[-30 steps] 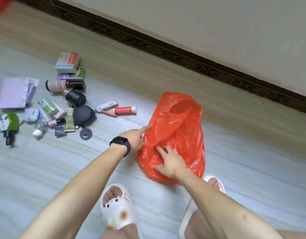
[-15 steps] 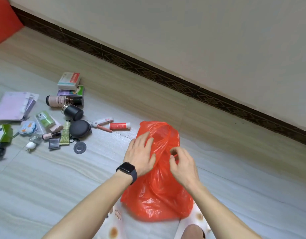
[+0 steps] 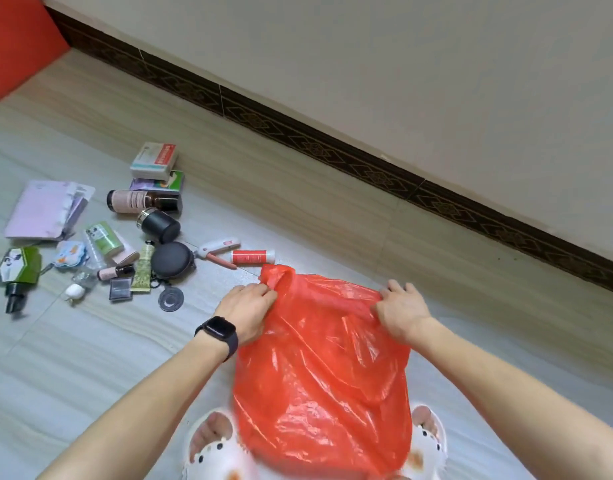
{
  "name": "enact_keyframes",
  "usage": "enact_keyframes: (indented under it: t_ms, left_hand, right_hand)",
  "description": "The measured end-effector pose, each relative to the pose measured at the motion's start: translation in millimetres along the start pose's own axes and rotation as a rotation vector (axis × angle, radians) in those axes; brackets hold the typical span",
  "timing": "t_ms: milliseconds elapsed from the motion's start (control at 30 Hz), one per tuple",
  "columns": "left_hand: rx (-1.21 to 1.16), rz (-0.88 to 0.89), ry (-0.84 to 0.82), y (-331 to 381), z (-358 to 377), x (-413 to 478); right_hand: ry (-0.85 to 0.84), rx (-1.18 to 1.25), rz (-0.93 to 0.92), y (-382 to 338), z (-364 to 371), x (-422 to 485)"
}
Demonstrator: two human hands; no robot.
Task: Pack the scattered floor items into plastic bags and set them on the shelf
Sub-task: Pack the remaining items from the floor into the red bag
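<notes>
A red plastic bag hangs spread out in front of me above my feet. My left hand, with a black watch on the wrist, pinches its top left edge. My right hand grips the top right edge, so the bag's mouth is stretched wide between them. Scattered items lie on the floor to the left: a red tube, a nail clipper, a round black case, a black jar, a brown bottle, small boxes, a green bottle and pink packets.
A wall with a dark patterned skirting runs diagonally behind the items. A red object stands at the far left corner. My feet in white slippers are below the bag. No shelf is in view.
The bag has been lifted off the floor and pulled open. My hands moved apart from its middle to its top edges, and my view rose slightly.
</notes>
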State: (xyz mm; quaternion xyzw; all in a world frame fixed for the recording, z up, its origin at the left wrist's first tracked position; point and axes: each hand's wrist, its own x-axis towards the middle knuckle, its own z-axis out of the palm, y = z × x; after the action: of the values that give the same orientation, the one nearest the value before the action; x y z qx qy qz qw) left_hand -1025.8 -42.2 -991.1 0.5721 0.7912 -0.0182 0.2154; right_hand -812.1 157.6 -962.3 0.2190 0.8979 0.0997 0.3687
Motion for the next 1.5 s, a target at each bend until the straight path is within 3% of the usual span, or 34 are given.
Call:
enact_keyframes:
  t_ms: [133, 200, 433, 567, 700, 800, 867, 967, 1033, 1133, 1267, 1500]
  left_hand:
    - [-0.387, -0.324, 0.287, -1.5, -65.5, -8.8]
    - [-0.502, -0.383, 0.403, 0.5, -99.5, -9.7]
    - [-0.798, -0.203, 0.307, 37.7, -195.2, -37.6]
    - [-0.960, -0.185, 0.301, 68.0, -221.8, -54.0]
    - [-0.739, -0.330, 0.250, 67.5, -219.9, -60.2]
    - [-0.633, -0.453, 0.307, 65.7, -215.6, -62.9]
    - [-0.398, -0.480, 0.293, 69.1, -210.6, -71.1]
    - [0.173, -0.242, 0.180, 81.1, -199.2, -85.5]
    - [0.431, -0.125, 0.128, 93.8, -192.0, -88.7]
    - [0.515, -0.031, 0.122, 116.1, -177.3, -85.1]
    - [0.597, 0.176, 0.191, 147.9, -167.3, -68.6]
    - [0.841, 0.395, 0.015, 164.6, -134.5, -8.0]
  right_hand:
    - [0.214, 0.182, 0.069, 55.1, -36.3, -33.7]
    - [0.327, 0.333, 0.131, 78.8, -57.1, -53.6]
    - [0.786, 0.873, 0.256, 104.8, -100.3, -111.3]
    - [0.912, 1.153, 0.286, 91.6, -106.0, -141.7]
    - [1.008, 1.243, 0.348, 82.0, -85.1, -173.8]
    - [1.021, 1.051, 0.321, 78.3, -49.3, -187.6]
    - [0.889, 0.855, 0.303, 79.6, -22.0, -189.7]
    - [0.556, 0.696, 0.339, 81.9, 11.0, -194.5]
    - [0.426, 0.697, 0.347, 82.3, 20.0, -198.1]
    - [0.421, 0.737, 0.305, 76.6, 9.9, -205.5]
    - [0.581, 0.630, 0.168, 65.5, -10.1, -205.9]
    - [0.269, 0.530, 0.040, 32.2, 6.4, -161.6]
